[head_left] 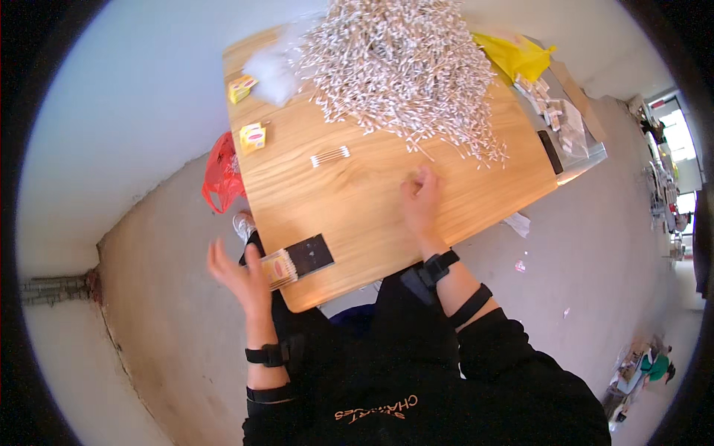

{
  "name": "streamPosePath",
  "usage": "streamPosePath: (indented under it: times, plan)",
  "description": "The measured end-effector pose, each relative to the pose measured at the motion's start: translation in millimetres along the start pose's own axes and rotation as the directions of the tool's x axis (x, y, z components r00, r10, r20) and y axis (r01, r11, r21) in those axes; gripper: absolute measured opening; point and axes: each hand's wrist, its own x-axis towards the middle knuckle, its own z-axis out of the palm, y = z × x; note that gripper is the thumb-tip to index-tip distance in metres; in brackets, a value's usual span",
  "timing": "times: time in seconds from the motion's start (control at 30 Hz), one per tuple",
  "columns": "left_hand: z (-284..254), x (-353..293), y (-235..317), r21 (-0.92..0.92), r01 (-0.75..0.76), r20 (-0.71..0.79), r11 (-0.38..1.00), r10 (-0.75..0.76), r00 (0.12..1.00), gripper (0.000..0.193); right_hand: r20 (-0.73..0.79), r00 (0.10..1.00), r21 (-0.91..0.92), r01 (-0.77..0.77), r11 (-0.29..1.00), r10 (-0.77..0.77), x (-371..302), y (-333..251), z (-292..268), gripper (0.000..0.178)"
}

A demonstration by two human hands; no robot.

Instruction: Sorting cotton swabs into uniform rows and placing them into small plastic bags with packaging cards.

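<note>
A big heap of cotton swabs [401, 70] covers the far part of the wooden table [372, 230]. My right hand [422, 202] is over the table just in front of the heap, fingers curled closed; whatever they hold, if anything, is hidden. A small row of swabs [330, 156] lies by itself left of that hand. At the near left corner rests a flat black rectangle [311, 254], with a packed bundle of swabs [280, 269] bearing a printed label at its left end. My left hand [249, 282] is beside this bundle, fingers stretched and thumb apart.
Small yellow-and-white boxes [253, 137] stand along the left edge, near clear plastic film [275, 74]. A red plastic bag [222, 175] hangs beside the table. On the right are a yellow bag [517, 56], small white packs [541, 100] and a dark phone-like slab [550, 152].
</note>
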Motion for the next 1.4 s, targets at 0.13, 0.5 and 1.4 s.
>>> streamPosePath:
  times: [0.13, 0.5, 1.4]
  plan:
    - [57, 27, 78, -0.145, -0.247, 0.29, 0.958, 0.28, 0.915, 0.077, 0.106, 0.989, -0.152, -0.088, 0.985, 0.104, 35, -19, -23, 0.062]
    - [149, 13, 125, 0.082, -0.465, 0.494, 0.882, 0.369, 0.787, 0.087, 0.367, 0.929, -0.117, 0.01, 0.993, 0.034, 78, 2, -26, 0.021]
    - [92, -67, 143, 0.024, -0.517, 0.551, 0.856, 0.42, 0.721, 0.077, 0.464, 0.833, 0.041, 0.321, 0.946, -0.302, 24, -3, -8, 0.009]
